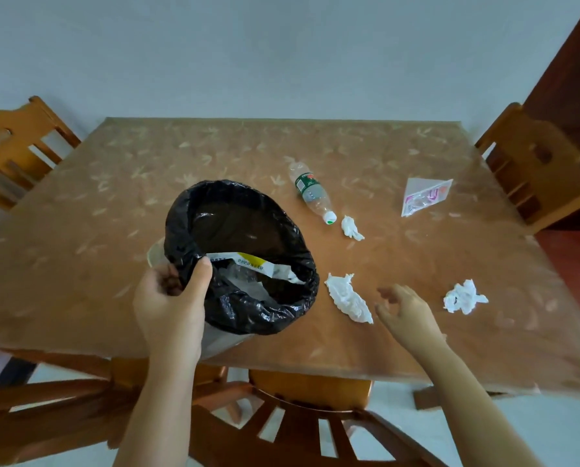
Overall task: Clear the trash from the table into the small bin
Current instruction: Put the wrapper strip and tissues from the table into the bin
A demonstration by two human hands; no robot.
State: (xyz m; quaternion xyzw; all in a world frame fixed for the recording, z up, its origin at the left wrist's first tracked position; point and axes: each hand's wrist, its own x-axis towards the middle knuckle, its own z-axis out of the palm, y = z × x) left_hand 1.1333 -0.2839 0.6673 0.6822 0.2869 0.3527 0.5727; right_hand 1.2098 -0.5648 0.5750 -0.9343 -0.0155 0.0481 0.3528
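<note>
The left hand (pixel 170 305) is clamped on the near rim of the small bin (pixel 241 254), thumb pressed over its black liner. The right hand (pixel 404 313) hovers empty to the right of the bin, fingers loosely spread, just beside a crumpled tissue (pixel 347 296) on the tabletop (pixel 113 197). A wrapper (pixel 254 264) lies inside the bin. Farther right of the bin lie another tissue (pixel 464 297), a smaller tissue (pixel 351 227), a plastic bottle (pixel 312 192) and a clear packet (pixel 423 195).
</note>
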